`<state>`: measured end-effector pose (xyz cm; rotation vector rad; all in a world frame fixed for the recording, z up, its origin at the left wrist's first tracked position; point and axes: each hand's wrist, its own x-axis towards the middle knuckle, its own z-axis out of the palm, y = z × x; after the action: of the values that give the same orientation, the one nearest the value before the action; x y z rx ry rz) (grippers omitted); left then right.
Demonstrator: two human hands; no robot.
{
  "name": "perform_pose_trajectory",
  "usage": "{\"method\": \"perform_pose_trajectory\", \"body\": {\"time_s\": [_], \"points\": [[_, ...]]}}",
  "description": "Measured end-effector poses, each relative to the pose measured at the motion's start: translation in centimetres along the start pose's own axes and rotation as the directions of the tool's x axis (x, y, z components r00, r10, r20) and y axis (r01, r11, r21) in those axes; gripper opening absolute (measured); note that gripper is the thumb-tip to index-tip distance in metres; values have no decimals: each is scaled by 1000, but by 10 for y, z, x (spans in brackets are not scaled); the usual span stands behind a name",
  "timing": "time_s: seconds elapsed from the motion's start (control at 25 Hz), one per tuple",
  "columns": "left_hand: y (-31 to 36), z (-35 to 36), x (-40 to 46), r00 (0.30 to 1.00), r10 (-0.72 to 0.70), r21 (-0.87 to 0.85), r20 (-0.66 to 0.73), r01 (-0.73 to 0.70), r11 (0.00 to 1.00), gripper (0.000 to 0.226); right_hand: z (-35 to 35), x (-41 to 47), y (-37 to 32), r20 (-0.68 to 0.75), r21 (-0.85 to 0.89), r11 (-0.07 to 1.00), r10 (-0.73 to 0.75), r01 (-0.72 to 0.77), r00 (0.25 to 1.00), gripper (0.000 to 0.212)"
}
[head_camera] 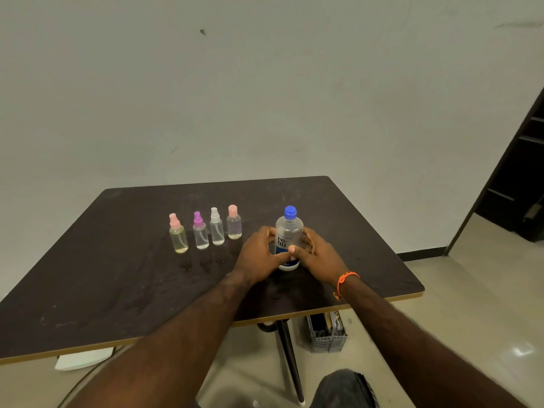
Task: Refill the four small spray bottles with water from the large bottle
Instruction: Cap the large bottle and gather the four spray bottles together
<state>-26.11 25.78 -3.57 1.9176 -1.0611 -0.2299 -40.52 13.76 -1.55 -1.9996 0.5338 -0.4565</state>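
Both hands grasp the large bottle (288,240), which stands upright with its blue cap (290,212) on, right of centre on the dark table (117,290): the left hand (259,254) curls round its left side and the right hand (319,254), with an orange band (344,282) at the wrist, round its right side, thumbs meeting on the near face. Just left of it the four small spray bottles stand in a row, apart from the hands: from left to right a yellowish bottle (178,235) with a pink top, a clear one with a purple top (200,232), a clear one with a white top (217,228), and a capped one with a pink cap (234,223). Under the table's near right edge a grey basket (326,337) sits on the floor.
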Motion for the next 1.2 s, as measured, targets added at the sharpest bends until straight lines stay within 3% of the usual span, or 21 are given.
{"method": "perform_pose_trajectory", "body": {"time_s": [0.36,0.44,0.48,0.56,0.64,0.72,0.8,0.92,1.04,1.2], "points": [[24,51,24,999,-7,-33,38,9,999,60,-46,-5,26,-42,-94,995,25,-29,999,65],[23,50,26,998,-16,-22,56,17,1000,66,-45,-6,25,-42,-82,996,36,-39,998,74],[22,48,26,997,-25,6,71,25,1000,73,-43,-7,23,-95,-82,995,40,-48,995,81],[20,39,21,995,-64,55,82,60,997,94,-36,-16,16,-335,-118,993,-13,-29,942,85],[16,26,13,996,-74,87,52,69,994,104,-24,-27,7,-508,-244,964,-222,108,832,69],[6,11,4,998,-65,124,-1,64,990,99,-5,-36,-4,-437,-377,887,-425,267,793,53],[-8,-10,-9,996,-73,160,-47,79,984,91,22,-39,-14,-295,-380,854,-475,355,829,47],[-30,-50,-34,992,-85,265,-90,106,958,74,61,-28,-23,-108,-323,890,-373,322,921,51],[-53,-95,-58,984,-100,339,-145,145,930,41,90,-3,-26,39,-422,864,-286,275,957,62],[-81,-139,-83,950,-196,331,-244,271,904,38,120,22,-30,143,-441,861,-211,253,967,74]]}}
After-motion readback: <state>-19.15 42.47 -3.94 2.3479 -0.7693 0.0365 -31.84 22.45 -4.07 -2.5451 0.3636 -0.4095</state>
